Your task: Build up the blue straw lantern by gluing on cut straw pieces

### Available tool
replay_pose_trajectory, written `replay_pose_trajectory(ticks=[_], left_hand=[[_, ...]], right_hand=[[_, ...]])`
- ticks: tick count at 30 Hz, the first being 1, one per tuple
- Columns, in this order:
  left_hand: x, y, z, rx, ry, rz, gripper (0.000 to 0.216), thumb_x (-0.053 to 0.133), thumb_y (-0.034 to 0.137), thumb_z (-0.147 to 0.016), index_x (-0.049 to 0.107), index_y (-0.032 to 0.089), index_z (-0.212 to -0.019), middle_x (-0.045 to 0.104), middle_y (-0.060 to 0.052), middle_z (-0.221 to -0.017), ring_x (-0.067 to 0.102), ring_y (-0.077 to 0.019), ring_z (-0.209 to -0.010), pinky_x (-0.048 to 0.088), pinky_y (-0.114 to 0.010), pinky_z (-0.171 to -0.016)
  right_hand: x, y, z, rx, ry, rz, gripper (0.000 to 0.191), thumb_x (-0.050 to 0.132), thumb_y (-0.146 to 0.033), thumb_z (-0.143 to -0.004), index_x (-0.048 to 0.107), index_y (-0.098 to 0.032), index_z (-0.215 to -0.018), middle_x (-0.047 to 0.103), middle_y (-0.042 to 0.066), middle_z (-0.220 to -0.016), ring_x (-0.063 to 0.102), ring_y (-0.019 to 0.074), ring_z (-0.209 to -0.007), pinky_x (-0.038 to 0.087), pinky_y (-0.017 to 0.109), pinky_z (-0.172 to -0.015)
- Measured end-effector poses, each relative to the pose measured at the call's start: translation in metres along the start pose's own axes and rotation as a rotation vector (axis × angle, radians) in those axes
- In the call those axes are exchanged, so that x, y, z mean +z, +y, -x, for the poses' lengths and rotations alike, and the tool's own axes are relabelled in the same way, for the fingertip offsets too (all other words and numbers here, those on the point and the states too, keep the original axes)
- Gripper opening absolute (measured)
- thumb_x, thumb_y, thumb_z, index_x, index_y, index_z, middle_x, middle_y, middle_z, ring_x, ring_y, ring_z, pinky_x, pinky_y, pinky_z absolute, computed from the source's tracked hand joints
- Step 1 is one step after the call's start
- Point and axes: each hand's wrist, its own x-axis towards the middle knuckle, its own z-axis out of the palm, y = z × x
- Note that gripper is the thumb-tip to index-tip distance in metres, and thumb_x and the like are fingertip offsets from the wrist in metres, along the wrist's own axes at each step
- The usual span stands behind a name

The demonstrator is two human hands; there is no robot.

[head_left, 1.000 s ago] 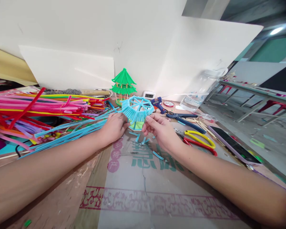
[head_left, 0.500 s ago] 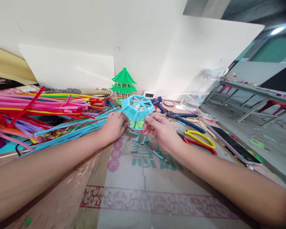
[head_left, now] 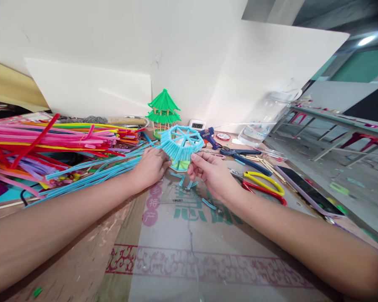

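The light-blue model, with its open spoked top, stands at the middle of the worktable, between the two hands. The left hand is curled at its left lower side; whether those fingers grip anything cannot be told. The right hand has thumb and forefinger drawn narrow by its right lower rim; what lies between them is too small to tell.

Just beyond stands the green tiered model, with a timer and a blue glue gun to its right. Long blue stems and a heap of coloured stems crowd the left. On the right, dark-blue-handled pliers, red-and-yellow-handled pliers and a phone hem in the right forearm. Cut blue pieces lie just nearer than the model.

A white board closes the far side. The table's right edge slants past the phone, with floor beyond. Between the forearms, the printed sheet stretches nearward, giving room to draw back.
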Motion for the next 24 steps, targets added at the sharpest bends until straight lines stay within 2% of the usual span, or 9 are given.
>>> replay_pose_trajectory(ticks=[18,22,24], left_hand=[[-0.002,0.002,0.000,-0.006,-0.014,-0.010,0.022,0.047,0.030,-0.095,0.064,0.017,-0.088,0.068,-0.009,-0.094,0.059,-0.0277,-0.096,0.041,-0.045,-0.090],[-0.003,0.003,-0.001,-0.018,-0.027,-0.019,0.022,0.047,0.030,-0.095,0.064,0.017,-0.091,0.068,-0.010,-0.097,0.060,-0.0280,-0.097,0.041,-0.045,-0.091],[-0.003,0.002,-0.001,-0.025,-0.029,-0.024,0.023,0.047,0.031,-0.095,0.064,0.016,-0.089,0.067,-0.011,-0.097,0.060,-0.0282,-0.098,0.042,-0.045,-0.090]], right_hand=[[-0.002,0.003,-0.002,-0.029,-0.008,0.035,0.029,0.070,-0.043,-0.082,0.058,-0.017,-0.074,0.066,0.000,-0.062,0.058,0.0111,-0.049,0.043,0.025,-0.052],[-0.007,0.003,-0.004,-0.060,-0.024,0.152,0.036,0.063,-0.052,-0.086,0.055,-0.019,-0.072,0.064,0.000,-0.061,0.056,0.0131,-0.050,0.043,0.028,-0.053],[-0.012,0.000,-0.006,-0.149,0.006,0.276,0.039,0.058,-0.053,-0.089,0.052,-0.021,-0.069,0.059,-0.002,-0.057,0.052,0.0125,-0.050,0.041,0.028,-0.053]])
